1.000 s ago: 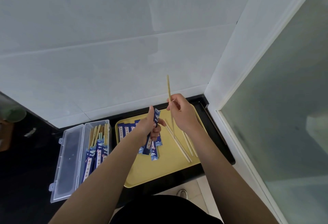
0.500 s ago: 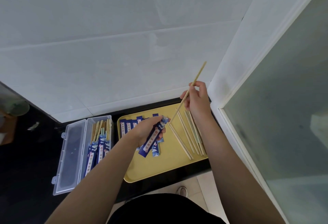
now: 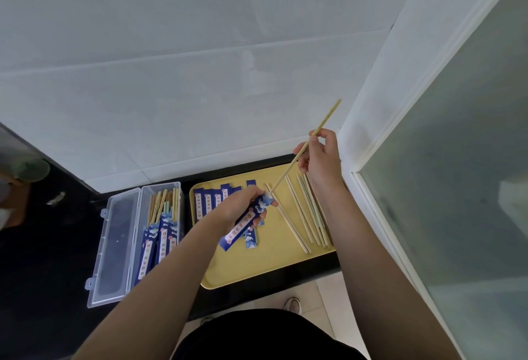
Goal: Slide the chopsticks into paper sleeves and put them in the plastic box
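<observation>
The right hand (image 3: 321,159) is pinching a chopstick (image 3: 288,171), its tip touching the paper sleeve (image 3: 245,220) gripped by the left hand (image 3: 243,202) above the yellow tray (image 3: 274,265).

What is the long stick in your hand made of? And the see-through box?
The chopstick looks like bamboo or pale wood: tan, matte, thin and straight. The box looks like clear hard plastic: you can see the dark counter through it, with moulded clasps on its edge.

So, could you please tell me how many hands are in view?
2: the left hand grips a blue paper sleeve above the yellow tray; the right hand pinches a chopstick.
</observation>
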The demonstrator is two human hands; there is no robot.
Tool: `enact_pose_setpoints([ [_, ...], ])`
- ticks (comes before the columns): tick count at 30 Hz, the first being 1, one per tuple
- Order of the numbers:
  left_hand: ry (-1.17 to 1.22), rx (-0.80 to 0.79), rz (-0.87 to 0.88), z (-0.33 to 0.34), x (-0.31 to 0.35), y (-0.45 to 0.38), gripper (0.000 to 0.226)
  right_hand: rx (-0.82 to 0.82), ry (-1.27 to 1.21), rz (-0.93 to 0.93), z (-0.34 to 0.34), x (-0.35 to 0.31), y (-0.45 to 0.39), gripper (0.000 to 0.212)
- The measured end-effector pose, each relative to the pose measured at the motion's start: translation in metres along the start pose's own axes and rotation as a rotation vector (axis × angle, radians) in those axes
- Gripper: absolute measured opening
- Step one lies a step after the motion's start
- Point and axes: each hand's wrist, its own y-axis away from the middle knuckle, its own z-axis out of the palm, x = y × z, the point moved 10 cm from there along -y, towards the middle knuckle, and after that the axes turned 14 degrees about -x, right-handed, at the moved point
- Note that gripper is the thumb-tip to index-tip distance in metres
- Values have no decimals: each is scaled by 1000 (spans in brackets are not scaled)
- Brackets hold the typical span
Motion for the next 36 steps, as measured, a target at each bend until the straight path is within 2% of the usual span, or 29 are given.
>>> enact_pose_setpoints([
  [11, 41, 16, 2, 2, 0, -2, 49, -7, 0, 30, 2, 16, 0, 13],
  [14, 80, 11, 45, 10, 15, -5, 43, -129, 126, 143, 20, 38, 1, 12],
  [17, 44, 130, 63, 0, 26, -9, 37, -369, 349, 301, 44, 66, 7, 15],
  [18, 30, 165, 59, -4, 28, -9, 36, -387, 361, 324, 46, 69, 8, 20],
  [20, 4, 188, 25, -9, 28, -8, 31, -301, 326, 324, 36, 67, 5, 38],
  [23, -51, 146, -54, -10, 23, -9, 29, -180, 252, 224, 17, 56, -5, 64],
  [27, -77, 147, -95, -10, 15, -15, 33, -311, 416, 199, 26, 62, -10, 37],
  [29, -67, 164, -113, -12, 11, -18, 32, -307, 369, 205, 27, 72, -10, 45],
  [31, -71, 170, -119, -15, 5, -19, 31, -193, 284, 226, 13, 88, -12, 58],
  [32, -91, 180, -124, -20, -1, -18, 31, -138, 298, 258, 5, 99, -12, 57],
  [34, -148, 205, -133, -27, -11, -16, 32, -108, 496, 366, -8, 127, -13, 41],
  [36, -189, 236, -141, -34, -21, -16, 31, -205, 813, 465, -8, 160, -13, 21],
])
